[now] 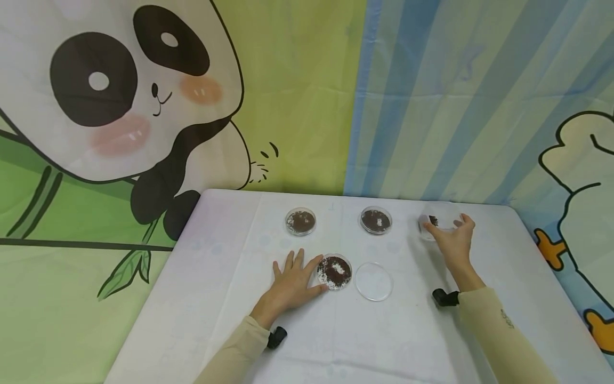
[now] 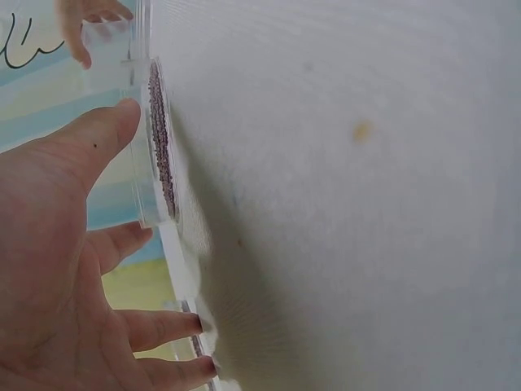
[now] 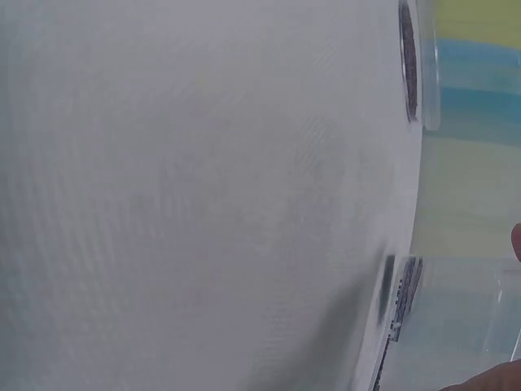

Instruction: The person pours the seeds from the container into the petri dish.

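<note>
My left hand [image 1: 290, 288] lies on the table with fingers spread. Its thumb and index finger hold the rim of a round clear petri dish [image 1: 334, 272] with dark brown granules and white patches in it. In the left wrist view the dish [image 2: 163, 147] appears edge-on between them. At the far right, my right hand [image 1: 454, 242] grips a clear plastic container [image 1: 443, 209] between thumb and fingers. Dark granules [image 3: 404, 297] lie along the container's bottom in the right wrist view. An uncovered clear round lid [image 1: 374, 281] lies right of the left hand's dish.
Two more petri dishes with dark granules stand farther back, one at the left [image 1: 300, 221] and one in the middle [image 1: 376, 220]. They rest on a white-covered table [image 1: 230, 320]. A printed cloth [image 1: 297, 106] with a panda hangs behind the table's far edge.
</note>
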Action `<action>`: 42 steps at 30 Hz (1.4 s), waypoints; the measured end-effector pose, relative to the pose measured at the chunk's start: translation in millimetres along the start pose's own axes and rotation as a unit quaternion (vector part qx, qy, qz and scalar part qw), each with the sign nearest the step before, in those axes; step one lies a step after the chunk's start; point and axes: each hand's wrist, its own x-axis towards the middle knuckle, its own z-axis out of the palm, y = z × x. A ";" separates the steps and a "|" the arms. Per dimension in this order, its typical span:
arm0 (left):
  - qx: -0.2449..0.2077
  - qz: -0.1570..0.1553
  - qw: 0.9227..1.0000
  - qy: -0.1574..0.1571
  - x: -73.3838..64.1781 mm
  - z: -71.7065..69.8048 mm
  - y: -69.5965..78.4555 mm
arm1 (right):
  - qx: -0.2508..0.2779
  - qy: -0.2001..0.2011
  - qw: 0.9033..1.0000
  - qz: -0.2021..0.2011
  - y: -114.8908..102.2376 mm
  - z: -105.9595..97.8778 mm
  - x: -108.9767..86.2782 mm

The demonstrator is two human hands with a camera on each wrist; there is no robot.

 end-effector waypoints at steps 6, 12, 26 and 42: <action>-0.002 0.000 1.000 0.000 0.5 1.7 -0.4 | -0.014 -0.004 1.000 0.004 5.1 -1.6 4.7; 0.000 0.002 1.000 0.000 1.0 0.6 -0.5 | -0.022 -0.011 1.000 0.015 7.7 -2.7 6.8; 0.007 0.000 1.000 -0.004 1.6 0.2 0.8 | -0.078 0.037 0.990 -0.109 -3.1 -12.3 -7.8; 0.003 -0.004 1.000 -0.007 0.9 -0.9 1.4 | -0.103 -0.041 0.945 -0.308 -22.9 -3.2 -41.5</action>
